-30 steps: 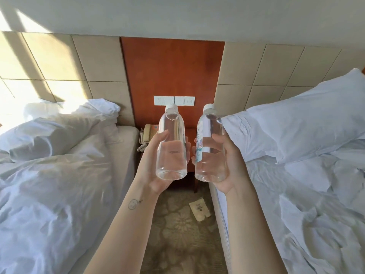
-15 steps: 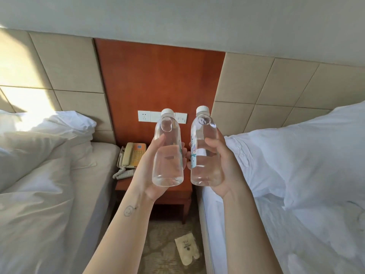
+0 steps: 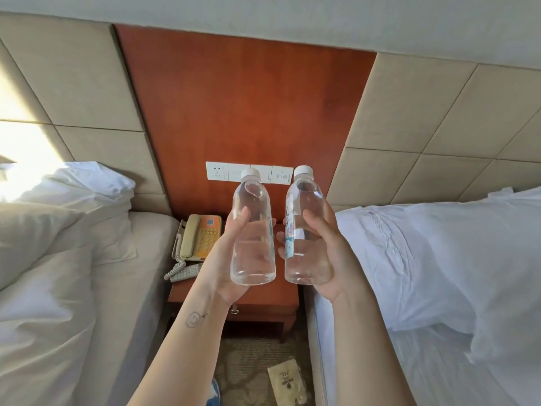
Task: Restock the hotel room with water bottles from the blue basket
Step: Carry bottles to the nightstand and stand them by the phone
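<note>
**A:** Carpet (image 3: pixel 248 361) runs between the left bed (image 3: pixel 58 288) and the right bed (image 3: pixel 439 259), with a paper packet (image 3: pixel 287 382) on it. What are the hands carrying?

**B:** The left hand (image 3: pixel 228 259) is wrapped round a clear bottle (image 3: pixel 253 230). The right hand (image 3: pixel 325 259) holds the labelled bottle (image 3: pixel 304 230). Both bottles are upright, capped and just apart.

**A:** What's changed?

**B:** Over the last second the worktop (image 3: pixel 263 294) has come much closer. The bottles now hang over its front right part, and the grips are unchanged.

**A:** Meaning?

**B:** Carrying looks nearly done, and setting down comes next. The phone (image 3: pixel 200 235) fills the left side, so the right side seems the likely spot. No basket is in view.
</note>
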Tool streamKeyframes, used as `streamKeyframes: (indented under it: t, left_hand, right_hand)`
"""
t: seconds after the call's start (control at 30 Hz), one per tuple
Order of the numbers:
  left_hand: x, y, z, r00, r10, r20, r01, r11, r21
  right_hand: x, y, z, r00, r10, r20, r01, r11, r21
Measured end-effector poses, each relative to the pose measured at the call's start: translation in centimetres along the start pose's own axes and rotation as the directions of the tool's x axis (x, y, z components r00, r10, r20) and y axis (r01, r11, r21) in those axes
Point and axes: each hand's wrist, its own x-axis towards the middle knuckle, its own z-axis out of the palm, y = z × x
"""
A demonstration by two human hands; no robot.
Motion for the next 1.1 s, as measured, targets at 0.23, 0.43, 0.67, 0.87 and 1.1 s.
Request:
streamKeyframes:
  t: [0.23, 0.43, 0.67, 0.87, 1.1]
  left_hand:
    - [8.3, 3.7, -4.7, 0.996, 0.053, 0.068, -0.066, 0.978, 0.2]
    - [14.1, 4.4, -8.6, 0.998, 0.056, 0.008, -0.056, 0.944, 0.325]
    - [19.1, -2.3, -14.0, 0.994, 0.046, -0.099, -0.002, 0.914, 0.405]
    - [23.0, -11.9, -21.8, 0.946, 0.171, -0.274, -0.006, 0.857, 0.515]
    - [28.7, -20.2, -32.3, 0.905, 0.407, -0.122, -0.252, 0.746, 0.616]
  right_hand:
    - [9.4, -0.1, 1.4, 1.0, -0.02, -0.008, 0.02, 1.0, 0.013]
    - [15.4, 1.6, 0.6, 0.991, -0.037, -0.13, 0.033, 0.999, -0.035]
    - [20.9, 8.7, -4.3, 0.984, 0.035, -0.177, -0.071, 0.978, -0.198]
    - [25.4, 19.3, -10.2, 0.984, -0.076, -0.162, 0.014, 0.935, -0.354]
    - [32.8, 30.7, -16.9, 0.957, -0.281, -0.071, 0.221, 0.865, -0.451]
